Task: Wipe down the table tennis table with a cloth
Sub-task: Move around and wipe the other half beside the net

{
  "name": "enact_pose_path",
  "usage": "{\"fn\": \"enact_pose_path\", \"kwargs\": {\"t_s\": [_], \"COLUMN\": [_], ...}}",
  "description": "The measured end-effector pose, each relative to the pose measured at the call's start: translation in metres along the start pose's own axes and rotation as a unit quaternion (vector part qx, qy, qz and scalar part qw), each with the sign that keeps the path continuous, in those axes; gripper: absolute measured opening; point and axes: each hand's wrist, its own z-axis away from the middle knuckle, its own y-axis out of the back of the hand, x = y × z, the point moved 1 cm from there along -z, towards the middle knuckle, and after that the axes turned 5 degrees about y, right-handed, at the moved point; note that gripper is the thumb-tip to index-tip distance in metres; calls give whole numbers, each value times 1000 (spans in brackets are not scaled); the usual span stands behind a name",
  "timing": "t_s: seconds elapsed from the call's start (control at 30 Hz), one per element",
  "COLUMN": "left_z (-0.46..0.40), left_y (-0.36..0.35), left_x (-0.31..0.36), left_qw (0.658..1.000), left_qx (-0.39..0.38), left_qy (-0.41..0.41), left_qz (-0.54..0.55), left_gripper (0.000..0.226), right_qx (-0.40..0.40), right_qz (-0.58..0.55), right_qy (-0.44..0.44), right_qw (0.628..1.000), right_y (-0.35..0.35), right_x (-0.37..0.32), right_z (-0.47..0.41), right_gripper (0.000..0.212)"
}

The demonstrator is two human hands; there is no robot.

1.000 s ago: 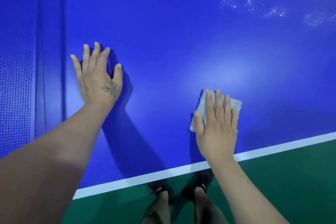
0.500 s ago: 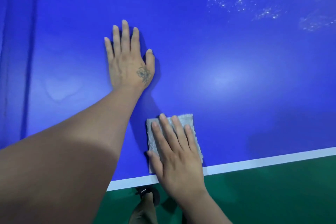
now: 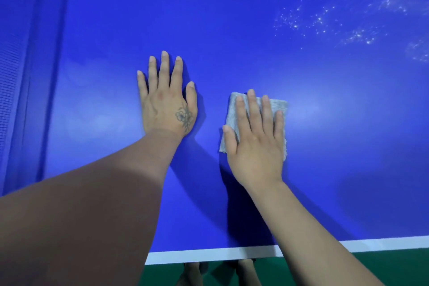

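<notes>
Blue table | right hand flat on cloth | left hand flat

Bright overhead glare on the blue table; left edge blurred.

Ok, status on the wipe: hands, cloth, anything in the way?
Right hand flat on cloth, pressing it to table. Left hand flat on bare blue. Specks far right, unwiped. Path clear.
</notes>
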Motion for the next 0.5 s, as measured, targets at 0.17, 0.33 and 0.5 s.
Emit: {"fn": "enact_pose_path", "kwargs": {"t_s": [0.17,0.33,0.5], "left_z": [-2,-1,-1], "left_y": [3,4,3], "left_x": [-2,-2,-2], "left_qw": [1000,1000,1000], "left_qx": [-5,-13,-18], "left_qy": [5,8,12], "left_qz": [3,6,13], "left_gripper": [67,70,69], "right_qx": [-19,-45,-4], "right_qz": [-36,-39,-13], "right_qy": [96,122,78], "right_qw": [995,991,997], "right_y": [1,3,12], "right_x": [-26,-4,49], "right_z": [24,72,44], "right_gripper": [66,67,67]}}
